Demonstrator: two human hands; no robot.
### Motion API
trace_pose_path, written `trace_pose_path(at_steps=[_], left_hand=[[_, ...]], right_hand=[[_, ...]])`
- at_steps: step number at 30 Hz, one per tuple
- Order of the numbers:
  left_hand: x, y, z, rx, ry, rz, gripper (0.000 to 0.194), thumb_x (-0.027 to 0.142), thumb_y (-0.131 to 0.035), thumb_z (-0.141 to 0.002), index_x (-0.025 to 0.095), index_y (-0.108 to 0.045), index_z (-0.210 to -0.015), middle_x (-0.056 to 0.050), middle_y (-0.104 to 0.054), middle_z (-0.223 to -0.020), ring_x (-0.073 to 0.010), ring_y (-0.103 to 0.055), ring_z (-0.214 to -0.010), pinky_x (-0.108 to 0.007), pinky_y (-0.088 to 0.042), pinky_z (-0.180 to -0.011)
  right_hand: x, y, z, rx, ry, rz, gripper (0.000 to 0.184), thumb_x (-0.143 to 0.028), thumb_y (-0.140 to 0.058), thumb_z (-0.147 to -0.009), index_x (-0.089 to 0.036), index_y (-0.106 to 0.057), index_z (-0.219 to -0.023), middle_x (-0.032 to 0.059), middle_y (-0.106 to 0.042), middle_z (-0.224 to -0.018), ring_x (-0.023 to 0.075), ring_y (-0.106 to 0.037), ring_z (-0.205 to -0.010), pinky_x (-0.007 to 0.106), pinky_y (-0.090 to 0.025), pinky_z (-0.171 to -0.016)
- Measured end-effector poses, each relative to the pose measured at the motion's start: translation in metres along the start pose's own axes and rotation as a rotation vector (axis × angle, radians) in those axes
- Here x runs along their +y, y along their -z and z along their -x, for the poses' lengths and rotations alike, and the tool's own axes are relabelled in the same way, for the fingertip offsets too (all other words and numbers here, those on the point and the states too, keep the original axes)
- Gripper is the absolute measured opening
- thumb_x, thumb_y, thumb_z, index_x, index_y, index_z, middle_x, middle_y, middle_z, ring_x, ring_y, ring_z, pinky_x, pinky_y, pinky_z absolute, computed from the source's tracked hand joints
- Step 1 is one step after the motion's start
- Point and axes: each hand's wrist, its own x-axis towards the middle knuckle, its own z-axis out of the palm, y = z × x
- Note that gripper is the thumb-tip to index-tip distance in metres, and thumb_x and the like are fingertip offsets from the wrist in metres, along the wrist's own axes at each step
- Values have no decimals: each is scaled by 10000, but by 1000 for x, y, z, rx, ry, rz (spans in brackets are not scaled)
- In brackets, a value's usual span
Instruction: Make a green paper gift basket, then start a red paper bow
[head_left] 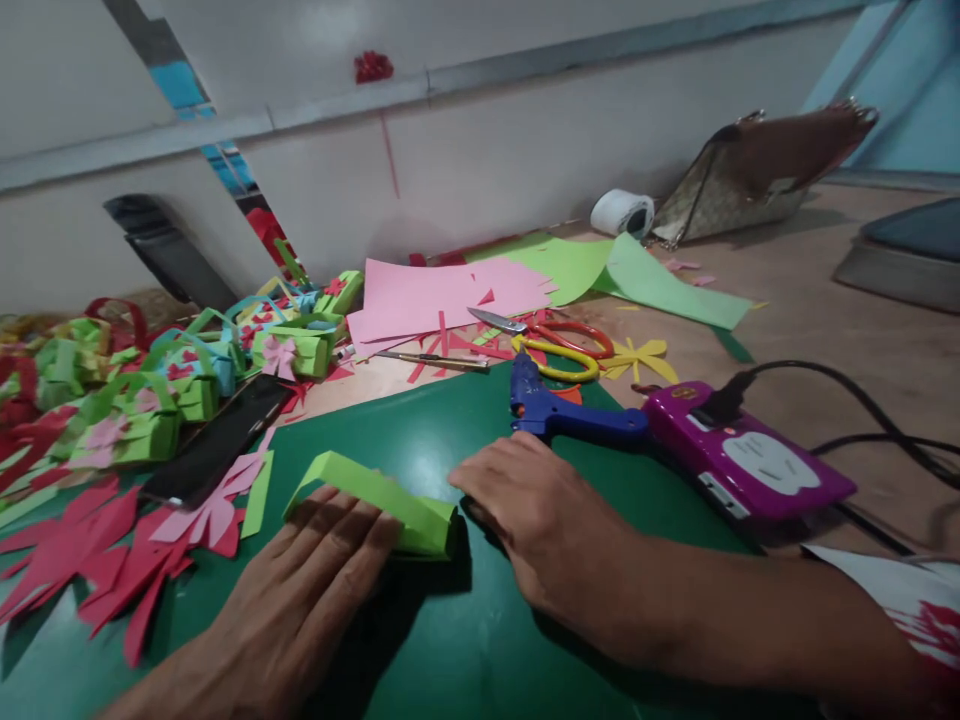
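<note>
A folded light-green paper box (pixel 424 525) with a raised flap lies on the green board (pixel 360 415). My left hand (pixel 322 560) is closed on its left part, with the fingers over the near side and the thumb hidden. Just right of the box, apart from it, my right hand (pixel 532 515) has its fingers curled together; whatever they may hold is hidden. Beyond that hand rests a blue glue gun (pixel 570 415), nozzle pointing up and away. Its rear end reaches a purple power strip (pixel 750 450).
Small paper bags (pixel 292 350), a phone (pixel 221 440) and red paper flowers (pixel 67 540) crowd the left. Scissors (pixel 559 345), a pen (pixel 435 360) and pink sheets (pixel 450 295) lie behind the board. A handbag (pixel 757 190) and a white roll (pixel 622 212) stand at the back right.
</note>
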Motion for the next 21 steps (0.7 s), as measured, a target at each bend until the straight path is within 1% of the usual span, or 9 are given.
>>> trace_pose_path(at_steps=[1,4,7,10,12,14,16,19,21], left_hand=[[-1,-2,2,-23,-16,5,563,66,-317,-855,88,-225,-1410,-126,-464,-1351,-259,-308,-1319,-418,-212,-1096],[0,-8,4,-20,26,26,541,147,-373,-874,87,-260,-1400,-166,-420,-1378,-302,-361,-1286,-455,-252,-1073],[2,-10,0,1,57,71,587,142,-437,-856,76,-241,-1406,-196,-395,-1387,-319,-375,-1275,-470,-277,-1057],[4,-9,-5,46,57,90,561,107,-414,-851,91,-281,-1395,-163,-442,-1364,-301,-362,-1288,-439,-278,-1064],[4,-7,-8,79,56,97,546,101,-396,-856,109,-294,-1392,-146,-494,-1323,-286,-392,-1271,-419,-310,-1051],[4,-6,-12,86,62,90,556,100,-395,-863,106,-263,-1403,-154,-514,-1299,-287,-404,-1261,-423,-329,-1036],[4,-5,-17,82,66,61,549,93,-387,-868,85,-257,-1401,-172,-527,-1277,-295,-396,-1263,-440,-312,-1040],[5,-4,-18,95,54,37,478,83,-382,-866,58,-365,-1343,-167,-587,-1197,-281,-430,-1236,-424,-275,-1068],[10,-4,-6,115,31,37,431,115,-413,-863,84,-445,-1292,-140,-603,-1179,-271,-455,-1217,-404,-281,-1076]], right_hand=[[0,0,0,-11,-13,18,170,-46,-481,-783,-156,-582,-864,46,-596,-831,177,-464,-780,336,-331,-768],[0,2,-4,-80,-71,38,86,-97,-525,-785,-162,-580,-797,38,-577,-812,175,-445,-773,328,-325,-760],[-1,3,-8,-126,-76,47,76,-135,-530,-805,-165,-592,-772,38,-566,-824,171,-440,-780,337,-312,-786],[-2,2,-10,-132,-63,57,144,-124,-496,-828,-170,-605,-747,33,-553,-812,161,-434,-766,345,-301,-792],[-3,1,-11,-125,-54,58,154,-127,-488,-833,-171,-613,-754,36,-550,-811,162,-433,-771,346,-300,-787],[-4,0,-12,-126,-56,55,148,-134,-488,-832,-168,-614,-762,39,-549,-816,165,-435,-783,347,-301,-791],[-5,0,-14,-140,-62,61,146,-131,-486,-825,-163,-609,-755,41,-549,-816,164,-437,-785,348,-301,-799],[-6,0,-16,-155,-54,86,159,-111,-475,-814,-162,-595,-724,35,-548,-794,157,-436,-758,350,-303,-797],[-5,-1,-15,-134,-32,96,163,-98,-472,-806,-164,-586,-710,30,-546,-776,154,-435,-743,355,-302,-801]])
